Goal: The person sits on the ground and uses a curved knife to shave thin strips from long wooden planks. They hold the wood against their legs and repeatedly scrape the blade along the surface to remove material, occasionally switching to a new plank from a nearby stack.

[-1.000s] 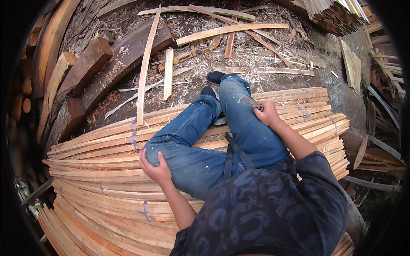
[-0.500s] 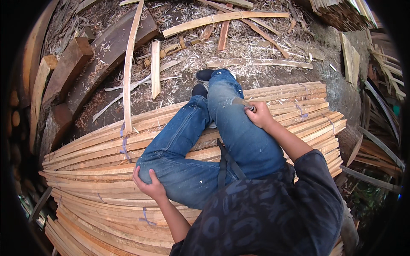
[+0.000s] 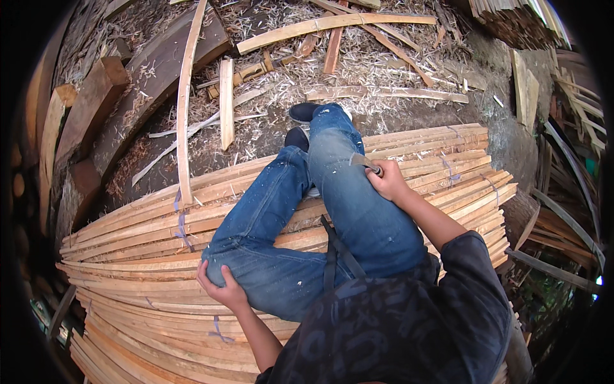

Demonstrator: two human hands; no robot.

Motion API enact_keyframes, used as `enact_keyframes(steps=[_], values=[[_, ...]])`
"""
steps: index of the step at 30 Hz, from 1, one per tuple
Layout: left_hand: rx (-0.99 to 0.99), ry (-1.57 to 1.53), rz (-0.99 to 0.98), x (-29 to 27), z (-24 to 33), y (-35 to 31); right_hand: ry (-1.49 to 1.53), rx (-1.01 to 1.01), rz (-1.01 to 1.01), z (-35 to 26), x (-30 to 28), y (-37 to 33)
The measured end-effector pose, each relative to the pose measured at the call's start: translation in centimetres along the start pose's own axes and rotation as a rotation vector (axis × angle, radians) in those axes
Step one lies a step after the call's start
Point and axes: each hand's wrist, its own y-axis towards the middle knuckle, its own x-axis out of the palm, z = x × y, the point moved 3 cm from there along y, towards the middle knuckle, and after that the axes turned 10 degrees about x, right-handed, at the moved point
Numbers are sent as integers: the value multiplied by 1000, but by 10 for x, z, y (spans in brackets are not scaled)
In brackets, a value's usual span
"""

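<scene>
My right hand [image 3: 387, 182] is closed round the handle of a knife [image 3: 362, 160]. Its flat blade lies against the thigh of my blue jeans [image 3: 345, 185], pointing up and left; much of the handle is hidden by my fingers. My left hand [image 3: 222, 289] rests on my bent left knee, thumb apart from the fingers, with nothing in it. I sit on bundles of long, thin wooden strips [image 3: 147, 275], bound here and there with purple ties [image 3: 181, 224].
A long strip [image 3: 186, 109] leans onto the bundles at the left, beside a shorter slat [image 3: 226, 105]. Thick timber beams [image 3: 153, 77] lie at the far left. Shavings [image 3: 281, 83] and loose strips cover the ground ahead. Another stack of strips [image 3: 511, 22] stands at the far right.
The whole view has shifted slightly, so the timber at the left sits a little farther left. Both hands keep their places on my legs, and the knife stays in my right hand.
</scene>
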Motion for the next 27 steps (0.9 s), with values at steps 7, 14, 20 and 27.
enact_keyframes(steps=[7, 14, 20, 27], values=[[-41, 3, -6, -2, 1, -1, -5, -2, -24, -4, 0, 2], [-62, 18, -19, -1, -5, 0, 32, 32, -42, 3, 4, 10], [-56, 75, -12, 0, -9, -1, 101, 44, -17, 14, 6, 21], [-117, 114, -69, -4, -8, 4, 75, 169, 38, 69, 19, 120]])
